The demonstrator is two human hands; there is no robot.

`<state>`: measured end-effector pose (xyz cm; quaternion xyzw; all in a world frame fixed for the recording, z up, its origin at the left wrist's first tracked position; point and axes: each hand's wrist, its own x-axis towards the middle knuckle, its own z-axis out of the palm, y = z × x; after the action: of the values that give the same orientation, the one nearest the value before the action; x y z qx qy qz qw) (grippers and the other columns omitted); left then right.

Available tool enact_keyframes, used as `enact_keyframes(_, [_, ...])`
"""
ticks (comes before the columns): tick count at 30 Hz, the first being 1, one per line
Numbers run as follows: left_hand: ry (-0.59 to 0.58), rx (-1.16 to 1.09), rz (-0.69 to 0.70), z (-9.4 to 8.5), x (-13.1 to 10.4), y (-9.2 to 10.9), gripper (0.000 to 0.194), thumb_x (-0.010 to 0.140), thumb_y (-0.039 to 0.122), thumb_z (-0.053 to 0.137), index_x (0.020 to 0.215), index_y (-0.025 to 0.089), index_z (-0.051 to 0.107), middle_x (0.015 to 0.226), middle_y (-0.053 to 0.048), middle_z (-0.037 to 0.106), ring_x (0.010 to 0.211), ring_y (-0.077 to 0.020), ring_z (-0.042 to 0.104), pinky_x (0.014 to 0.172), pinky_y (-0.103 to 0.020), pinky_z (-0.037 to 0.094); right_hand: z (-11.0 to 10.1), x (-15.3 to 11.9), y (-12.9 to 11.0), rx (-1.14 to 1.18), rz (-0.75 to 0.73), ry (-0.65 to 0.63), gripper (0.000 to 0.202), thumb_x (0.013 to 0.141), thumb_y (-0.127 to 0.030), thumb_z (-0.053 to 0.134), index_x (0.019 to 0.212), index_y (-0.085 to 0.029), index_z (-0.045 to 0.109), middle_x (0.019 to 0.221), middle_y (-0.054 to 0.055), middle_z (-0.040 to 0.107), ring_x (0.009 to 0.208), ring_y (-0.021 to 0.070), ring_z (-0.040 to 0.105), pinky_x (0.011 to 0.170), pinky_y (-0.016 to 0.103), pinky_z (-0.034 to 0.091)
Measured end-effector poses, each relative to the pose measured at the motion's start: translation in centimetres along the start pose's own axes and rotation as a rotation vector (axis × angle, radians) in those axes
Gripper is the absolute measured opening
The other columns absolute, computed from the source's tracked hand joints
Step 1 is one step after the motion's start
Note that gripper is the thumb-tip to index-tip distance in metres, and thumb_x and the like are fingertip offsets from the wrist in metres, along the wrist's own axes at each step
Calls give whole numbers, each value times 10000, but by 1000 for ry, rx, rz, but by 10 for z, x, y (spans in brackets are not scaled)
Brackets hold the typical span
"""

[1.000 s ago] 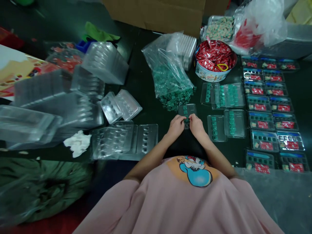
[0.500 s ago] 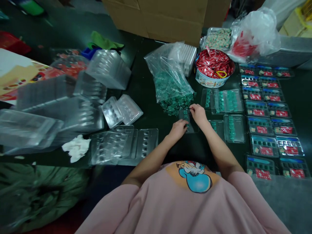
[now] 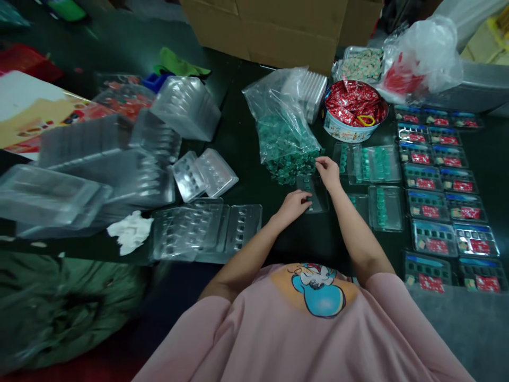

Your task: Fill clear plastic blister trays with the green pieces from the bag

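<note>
Reaching farther, right hand [image 3: 328, 171] pinches glossy green squares [image 3: 292, 164] — left hand [image 3: 295, 203] flat on clear blister tray [image 3: 316, 193].

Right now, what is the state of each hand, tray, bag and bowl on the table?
left hand: resting on the clear tray, steadying it
right hand: at the green pieces by the bag's mouth
clear tray: flat, partly filled
bag: open, green pieces spilling out
bowl: upright, full of red packets
finished trays: laid flat in rows

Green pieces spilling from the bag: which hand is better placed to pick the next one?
Probably the right hand: it is at the green pieces, while the left hand rests on the clear tray.
</note>
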<state>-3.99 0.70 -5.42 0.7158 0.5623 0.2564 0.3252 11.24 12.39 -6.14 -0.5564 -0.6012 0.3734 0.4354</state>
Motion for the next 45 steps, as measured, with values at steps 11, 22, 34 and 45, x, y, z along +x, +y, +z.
enact_keyframes(11, [352, -874, -48, -23, -16, 45, 367, 719, 335, 759, 1048, 179, 720, 923, -43, 704, 840, -157, 653, 822, -314, 533, -24, -112, -68, 359, -41, -23, 184, 819, -353, 626, 942, -216, 608, 905, 10, 671, 810, 130, 637, 790, 296, 536])
enact_keyframes(22, [377, -895, 15, -6, -28, 49, 235, 703, 351, 763, 807, 163, 667, 1035, -72, 716, 987, -196, 658, 885, -345, 516, -44, -149, -89, -59, -402, 42, 177, 938, -260, 507, 989, -236, 675, 1094, 72, 665, 1077, 184, 614, 974, 369, 480])
enact_keyframes(34, [127, -903, -36, -6, -82, 34, 356, 667, 415, 817, 699, 167, 563, 923, -56, 685, 865, -162, 638, 833, -331, 517, -34, -193, -65, 84, -149, -156, 107, 866, -294, 577, 786, -223, 581, 795, -1, 559, 663, 132, 486, 608, 271, 399])
enact_keyframes(45, [98, -875, -199, 10, -90, 21, 177, 703, 272, 733, 795, 171, 620, 784, -5, 620, 737, -114, 574, 750, -250, 486, -25, -209, -33, 180, 171, -227, 159, 834, -354, 574, 772, -209, 560, 694, -34, 512, 600, 118, 446, 577, 245, 359])
